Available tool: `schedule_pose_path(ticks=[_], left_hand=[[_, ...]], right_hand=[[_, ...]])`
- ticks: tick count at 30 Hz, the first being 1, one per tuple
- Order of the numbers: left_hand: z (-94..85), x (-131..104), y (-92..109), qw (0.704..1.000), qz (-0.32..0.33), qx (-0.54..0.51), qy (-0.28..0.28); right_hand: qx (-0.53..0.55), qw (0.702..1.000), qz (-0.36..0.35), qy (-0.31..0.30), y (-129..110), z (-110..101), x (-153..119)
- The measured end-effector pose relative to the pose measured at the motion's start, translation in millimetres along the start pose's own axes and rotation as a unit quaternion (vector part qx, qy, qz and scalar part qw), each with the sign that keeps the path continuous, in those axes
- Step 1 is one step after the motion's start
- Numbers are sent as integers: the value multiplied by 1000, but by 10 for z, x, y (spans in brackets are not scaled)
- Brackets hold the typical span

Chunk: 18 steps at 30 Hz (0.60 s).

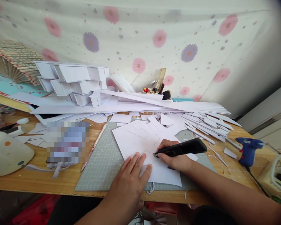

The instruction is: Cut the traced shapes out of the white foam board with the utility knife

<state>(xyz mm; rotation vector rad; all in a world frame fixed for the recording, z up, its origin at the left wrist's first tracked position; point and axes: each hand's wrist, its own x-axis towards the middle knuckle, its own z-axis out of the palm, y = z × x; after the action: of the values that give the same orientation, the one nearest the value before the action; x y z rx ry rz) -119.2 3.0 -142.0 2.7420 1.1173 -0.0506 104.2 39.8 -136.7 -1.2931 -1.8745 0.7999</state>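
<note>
A sheet of white board [131, 137] with drawn and cut outlines lies at a slant on a grey-green cutting mat [96, 168]. My left hand [131, 175] rests flat on the lower part of the sheet, fingers stretched out. In my right hand [172, 156] is a black utility knife [184, 148], gripped near its front end. The knife's tip points left and down at an outline on the sheet, close to my left fingertips. Whether the blade is in the board I cannot tell.
Offcuts [208, 126] lie behind and right of the mat. A blue glue gun [249, 151] stands at the right. Stacked white board boxes [72, 76] and long strips [140, 107] fill the back. A blurred-out object [67, 142] and a cream-coloured device [9, 154] sit left.
</note>
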Motion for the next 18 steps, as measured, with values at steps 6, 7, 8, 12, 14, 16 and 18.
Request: schedule_pose_path(ticks=[6, 7, 8, 12, 14, 16, 18], left_hand=[[32, -6, -8, 1000, 2, -9, 23], [26, -4, -5, 1000, 1, -9, 22], [19, -1, -2, 1000, -1, -9, 22], [12, 7, -7, 999, 2, -11, 31], [37, 0, -27, 999, 12, -10, 51], [80, -17, -56, 995, 33, -8, 89], [130, -45, -87, 989, 60, -4, 132]], right_hand=[[11, 1000, 7, 5, 8, -1, -15], [16, 1000, 4, 7, 10, -1, -14], [20, 1000, 3, 10, 11, -1, -13], [37, 999, 7, 11, 16, 4, -11], [51, 998, 17, 13, 18, 17, -17], [85, 995, 42, 35, 22, 38, -23], [126, 987, 70, 64, 32, 63, -19]])
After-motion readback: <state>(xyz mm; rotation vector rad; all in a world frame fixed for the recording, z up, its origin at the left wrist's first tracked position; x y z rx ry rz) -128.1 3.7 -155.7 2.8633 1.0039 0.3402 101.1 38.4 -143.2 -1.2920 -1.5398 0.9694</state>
